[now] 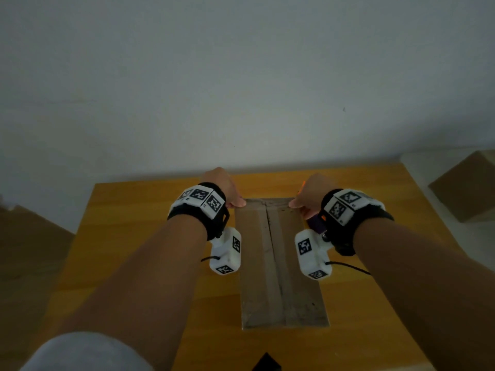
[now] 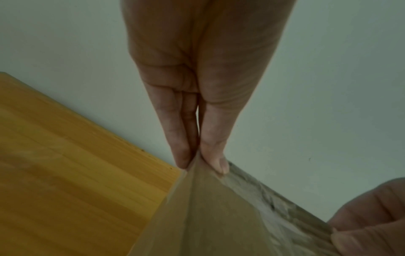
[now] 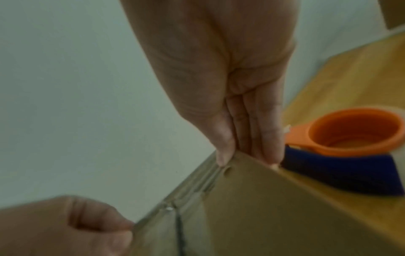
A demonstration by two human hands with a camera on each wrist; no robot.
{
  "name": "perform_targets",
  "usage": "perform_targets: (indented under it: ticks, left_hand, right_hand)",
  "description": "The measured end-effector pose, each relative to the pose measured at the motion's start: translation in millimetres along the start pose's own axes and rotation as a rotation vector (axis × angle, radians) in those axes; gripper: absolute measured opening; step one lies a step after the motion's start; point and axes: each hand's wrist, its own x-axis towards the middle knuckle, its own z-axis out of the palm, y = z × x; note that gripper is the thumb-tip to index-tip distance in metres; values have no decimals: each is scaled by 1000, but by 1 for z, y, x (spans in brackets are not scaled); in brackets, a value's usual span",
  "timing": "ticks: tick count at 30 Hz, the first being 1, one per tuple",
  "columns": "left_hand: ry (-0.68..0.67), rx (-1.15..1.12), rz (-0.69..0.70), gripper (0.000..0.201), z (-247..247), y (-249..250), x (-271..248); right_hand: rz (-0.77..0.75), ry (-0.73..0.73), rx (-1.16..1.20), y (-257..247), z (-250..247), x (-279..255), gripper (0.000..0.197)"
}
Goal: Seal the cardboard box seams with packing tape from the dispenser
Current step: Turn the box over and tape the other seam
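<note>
A flat brown cardboard box (image 1: 278, 263) lies lengthwise on the wooden table (image 1: 139, 236), with a strip of tape along its centre seam and across its far edge. My left hand (image 1: 235, 202) pinches the box's far left corner (image 2: 197, 176) between thumb and straight fingers. At the far right corner (image 3: 247, 173), my right hand (image 1: 297, 202) pinches the box the same way. An orange and blue tape dispenser (image 3: 350, 138) lies on the table just right of the box, partly hidden under my right wrist (image 1: 316, 223).
The table's far edge meets a pale wall. Another cardboard box (image 1: 466, 186) stands off the table at the right. A brown surface (image 1: 26, 236) sits at the left. A small dark object (image 1: 266, 362) lies at the table's near edge.
</note>
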Motion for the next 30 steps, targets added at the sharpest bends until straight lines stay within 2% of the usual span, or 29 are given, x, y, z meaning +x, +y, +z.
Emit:
perform_targets:
  ticks: [4,7,10,12,14,17,19,23,30]
  left_hand:
    - [16,31,-3,28,1,3,-1]
    - [26,116,-39,29,0,8,-5]
    - [60,273,-4,27,-2,23,-10]
    - [17,328,100,43,2,37,-11]
    - [-78,383,297,63,12,53,-12]
    - [-170,489,571,59,34,78,-18]
    - [-199,544,623,53,47,88,-19]
    - [-210,600,575,39,45,88,-15]
    - [-24,454,277,40,14,37,-7]
  right_hand:
    - [18,-13,262,5,-1,-1,26]
    - [21,-43,474,16,-4,-4,7]
    - [59,-82,557,29,-2,-7,27]
    - [127,-110,607,39,-5,-16,32]
    - [141,-134,616,53,-8,-19,37]
    - [144,-121,600,70,-8,-25,36]
    - [147,-119,588,78,-5,-28,37]
    - [184,-197,547,84,-3,-37,52]
    - [152,-203,554,79,-1,-37,51]
